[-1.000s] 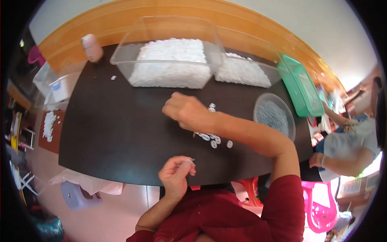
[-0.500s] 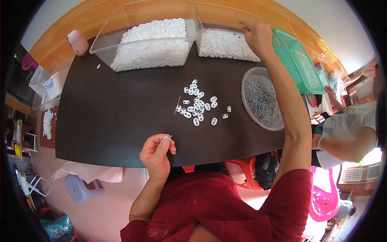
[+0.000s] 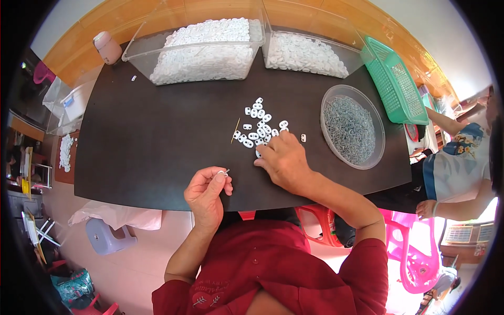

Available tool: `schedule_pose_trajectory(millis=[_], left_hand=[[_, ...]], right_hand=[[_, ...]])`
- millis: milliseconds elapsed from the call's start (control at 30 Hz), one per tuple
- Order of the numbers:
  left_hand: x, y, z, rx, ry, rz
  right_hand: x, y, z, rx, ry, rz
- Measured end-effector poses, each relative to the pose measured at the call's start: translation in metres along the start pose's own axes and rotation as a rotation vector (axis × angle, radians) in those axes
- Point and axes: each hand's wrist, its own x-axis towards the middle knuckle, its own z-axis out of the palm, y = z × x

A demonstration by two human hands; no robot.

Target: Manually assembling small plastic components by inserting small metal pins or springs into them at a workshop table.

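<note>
My left hand (image 3: 206,197) is raised at the table's near edge, its thumb and fingertips closed on a small white piece (image 3: 222,173). A short thin metal bit sticks out beside that piece, too small to tell its kind. To the right, my right hand (image 3: 290,165) is down on the table at the near side of a loose group of white two-holed oval pieces (image 3: 253,136). One such piece (image 3: 258,154) shows between its thumb and index finger. The other fingers are curled over the table and hide several pieces beneath them.
A thin gold-coloured stick (image 3: 235,130) lies left of the group. Two clear bins (image 3: 194,50) (image 3: 307,34) hold many white pieces at the back. On the right are a round tub (image 3: 325,126) of grey screw-like parts and a green basket (image 3: 394,86). A co-worker (image 3: 462,168) stands at far right.
My right hand has come back from the right-hand bin, down to the near side of the white pieces. My left hand keeps its hold. The view has shifted slightly.
</note>
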Motion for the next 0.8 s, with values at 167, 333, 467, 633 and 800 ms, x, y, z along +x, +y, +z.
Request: schedule_pose_trajectory(millis=[167, 333, 467, 633, 800], left_hand=[[-0.001, 0.0, -0.001, -0.015, -0.001, -0.006], [0.0, 0.0, -0.003, -0.017, -0.007, -0.006], [0.0, 0.0, -0.003, -0.021, -0.009, -0.013], [0.002, 0.001, -0.001, -0.013, -0.022, -0.011], [0.001, 0.0, -0.003, -0.013, -0.022, -0.009]], right_hand=[[-0.001, -0.004, 0.005, -0.072, 0.018, -0.001], [-0.006, 0.019, 0.0, -0.124, 0.143, 0.049], [-0.005, 0.018, -0.007, 0.009, 0.099, 0.113], [0.001, 0.007, 0.001, 0.045, 0.028, 0.058], [-0.002, 0.007, 0.007, 0.056, -0.042, 0.033]])
